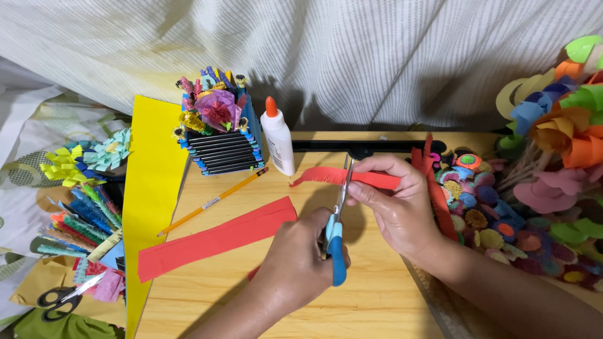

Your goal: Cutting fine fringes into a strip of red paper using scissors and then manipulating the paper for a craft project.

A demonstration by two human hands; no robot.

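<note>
My left hand [294, 251] grips a pair of blue-handled scissors [338, 207], blades pointing away from me. The blades are closed across a red paper strip [323, 177] that my right hand [399, 210] pinches at its right end. The strip's left part is fringed with fine cuts and curls downward. Both hands hover over the wooden table [377, 307]. Flat red paper strips [213, 242] lie on the table just left of my left hand.
A white glue bottle [277, 139], a yellow pencil [213, 201] and a box of paper flowers [217, 135] stand behind. A yellow sheet [151, 188] and black scissors [59, 298] lie left. Paper flowers [553, 138], rolled paper discs [477, 207] and a ruler [433, 301] fill the right.
</note>
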